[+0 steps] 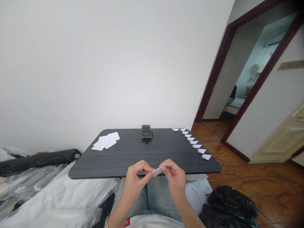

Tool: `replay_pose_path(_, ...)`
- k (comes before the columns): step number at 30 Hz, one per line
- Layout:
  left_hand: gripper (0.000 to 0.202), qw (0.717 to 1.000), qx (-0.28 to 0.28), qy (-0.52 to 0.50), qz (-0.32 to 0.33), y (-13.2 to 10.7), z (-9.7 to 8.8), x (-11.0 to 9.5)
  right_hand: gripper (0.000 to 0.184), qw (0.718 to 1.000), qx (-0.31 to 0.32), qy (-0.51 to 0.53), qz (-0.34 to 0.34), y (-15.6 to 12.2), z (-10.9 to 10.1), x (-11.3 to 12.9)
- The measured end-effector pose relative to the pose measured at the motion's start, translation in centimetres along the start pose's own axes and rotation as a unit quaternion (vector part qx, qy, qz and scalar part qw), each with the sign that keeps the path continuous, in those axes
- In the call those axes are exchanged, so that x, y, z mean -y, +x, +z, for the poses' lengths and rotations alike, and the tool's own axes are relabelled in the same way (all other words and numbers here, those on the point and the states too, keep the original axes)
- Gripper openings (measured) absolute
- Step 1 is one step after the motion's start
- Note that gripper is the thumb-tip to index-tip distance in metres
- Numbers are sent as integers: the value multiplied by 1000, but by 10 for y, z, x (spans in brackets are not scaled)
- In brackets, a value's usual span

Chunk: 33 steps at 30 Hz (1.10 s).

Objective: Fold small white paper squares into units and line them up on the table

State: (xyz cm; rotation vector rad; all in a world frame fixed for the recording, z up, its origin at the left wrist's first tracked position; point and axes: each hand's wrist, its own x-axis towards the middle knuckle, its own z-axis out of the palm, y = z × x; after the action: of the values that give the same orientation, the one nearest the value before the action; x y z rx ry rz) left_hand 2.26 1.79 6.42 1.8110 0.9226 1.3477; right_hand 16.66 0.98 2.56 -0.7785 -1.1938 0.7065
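Between my hands, just over the table's near edge, is a small folded piece of white paper (157,172). My left hand (139,175) pinches its left end between thumb and fingers. At the other end, my right hand (173,175) grips the paper the same way. Loose white paper sheets (104,142) overlap in a pile at the table's left side. Along the right edge runs a row of several small folded white papers (195,146), their shapes pointed like little boats.
The dark wood-grain table (133,155) stands against a white wall. A small device with a dark screen (146,131) sits at its back middle. Black plastic bags (229,205) lie on the floor at right; plastic-wrapped goods (47,196) lie at left. A doorway opens at right.
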Motion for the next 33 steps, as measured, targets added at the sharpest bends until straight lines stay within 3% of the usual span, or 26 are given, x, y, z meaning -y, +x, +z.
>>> replay_pose_path(18, 15, 999, 30, 5, -9, 3, -3, -2, 12, 999, 28, -25, -39, -1, -2, 9)
replay_pose_path(27, 21, 996, 56, -59, -45, 1, 0, 5, 14, 987, 67, -119, -86, -1, -2, 11)
replay_pose_path(33, 21, 995, 57, -58, -57, 3, 0, 8, 16, 985, 74, -136, -71, 0, -1, 10)
